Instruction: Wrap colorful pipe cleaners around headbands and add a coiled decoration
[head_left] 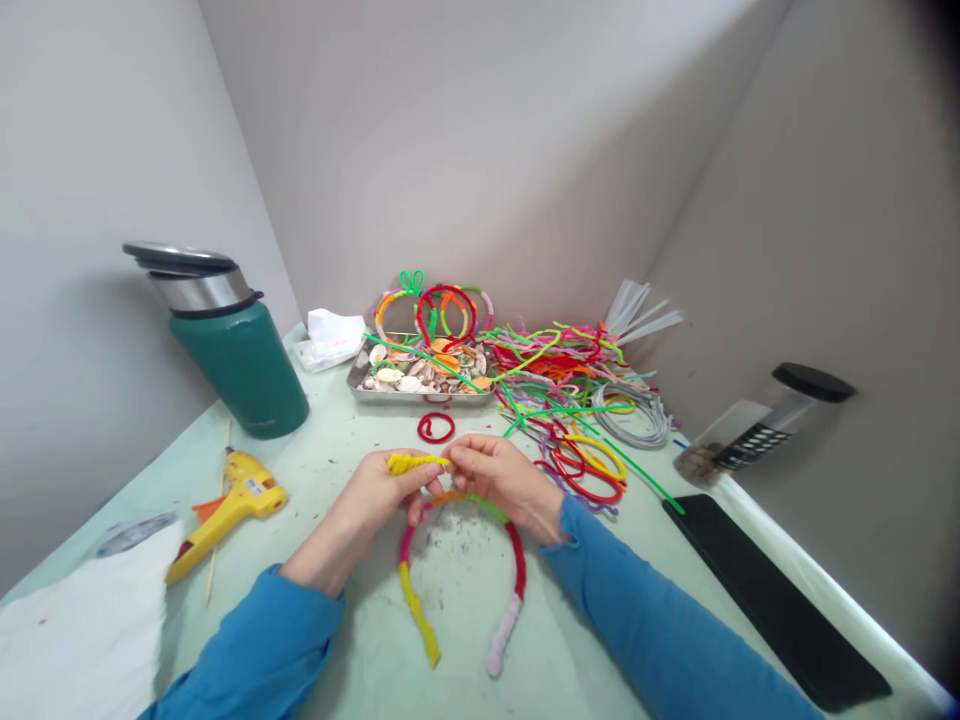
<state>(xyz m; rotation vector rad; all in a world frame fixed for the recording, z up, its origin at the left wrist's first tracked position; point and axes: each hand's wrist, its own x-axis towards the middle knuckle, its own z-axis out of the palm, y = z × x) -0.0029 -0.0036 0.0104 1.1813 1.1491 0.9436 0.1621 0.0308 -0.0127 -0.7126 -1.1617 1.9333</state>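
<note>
My left hand and my right hand meet above the middle of the table, both pinched on a short yellow pipe cleaner piece. The fuzzy yellow piece sticks out to the left of my left fingers. Right under my hands lies a headband wrapped in pipe cleaners, an arch with yellow, red, green and pink stretches, its two ends pointing toward me. Both arms wear blue sleeves.
A yellow glue gun lies at the left beside white paper. Behind it stands a green flask. A metal tray of shells, more wrapped headbands, a heap of pipe cleaners, a jar and a black slab fill the back and right.
</note>
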